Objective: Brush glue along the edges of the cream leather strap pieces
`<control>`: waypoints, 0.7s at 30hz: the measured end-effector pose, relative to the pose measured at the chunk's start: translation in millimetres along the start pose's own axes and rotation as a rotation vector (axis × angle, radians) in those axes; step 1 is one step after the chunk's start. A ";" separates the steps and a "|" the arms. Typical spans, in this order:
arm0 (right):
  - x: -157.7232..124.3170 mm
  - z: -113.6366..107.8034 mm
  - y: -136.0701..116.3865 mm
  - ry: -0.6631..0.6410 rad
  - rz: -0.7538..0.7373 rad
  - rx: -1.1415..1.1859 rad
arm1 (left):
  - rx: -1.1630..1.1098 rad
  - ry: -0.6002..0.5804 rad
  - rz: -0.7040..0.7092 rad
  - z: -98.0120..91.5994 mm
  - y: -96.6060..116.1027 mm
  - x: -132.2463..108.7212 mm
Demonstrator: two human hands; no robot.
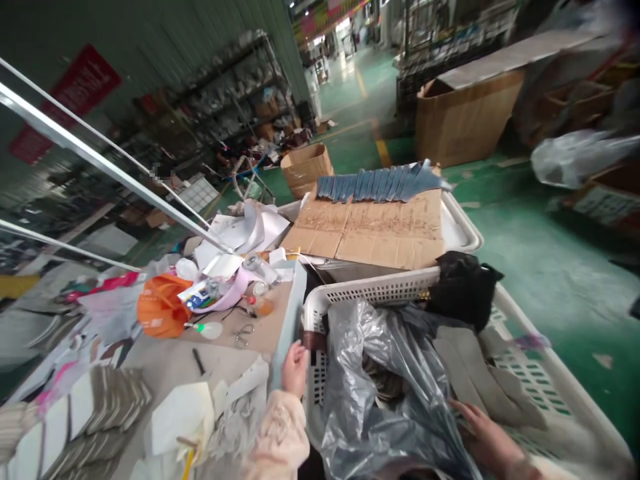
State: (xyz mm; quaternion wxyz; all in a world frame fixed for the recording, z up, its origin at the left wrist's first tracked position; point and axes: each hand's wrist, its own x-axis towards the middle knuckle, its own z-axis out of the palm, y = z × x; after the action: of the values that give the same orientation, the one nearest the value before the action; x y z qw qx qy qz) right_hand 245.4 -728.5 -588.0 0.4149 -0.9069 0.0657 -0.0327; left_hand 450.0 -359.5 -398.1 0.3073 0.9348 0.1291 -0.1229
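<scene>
My left hand (295,368) is at the table's edge beside the white basket, its fingers loosely bent and nothing visible in them. Close to its fingertips, a brown piece (314,340) hangs over the basket's corner. My right hand (484,430) reaches over the basket with fingers stretched out, against the side of a crumpled grey plastic bag (345,373). Through the bag's opening, stacked brownish-grey pieces (385,380) show, partly hidden by the plastic. Flat grey cut pieces (465,360) lie right of the bag in the white basket (575,407).
A black bag (463,287) sits at the basket's far corner. Beyond it, cardboard (370,230) carries a row of blue pieces (370,183). The table at left holds stacked pieces (110,407), scissors (243,335) and an orange bag (163,307). Metal poles (100,157) cross the upper left.
</scene>
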 end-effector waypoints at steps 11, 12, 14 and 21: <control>4.4 -38.1 1.7 -0.135 -0.004 0.059 | 0.444 -0.138 0.034 14.0 0.3 80.3; 14.8 -41.8 -19.0 -0.177 -0.029 0.057 | 0.423 -0.133 0.040 8.6 2.7 75.4; 38.8 -49.6 -59.8 -0.193 -0.127 0.046 | 0.369 -0.136 0.080 -8.4 7.0 60.7; 150.1 -37.8 -194.9 -0.214 -0.444 0.067 | 0.272 -0.088 0.212 -76.4 -1.4 11.4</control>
State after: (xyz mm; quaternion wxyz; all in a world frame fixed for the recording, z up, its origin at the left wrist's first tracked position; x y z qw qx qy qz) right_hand 407.5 -652.7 -415.1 0.4319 -0.8831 -0.1808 -0.0289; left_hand 471.6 -310.2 -342.8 0.1945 0.9698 -0.0015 -0.1469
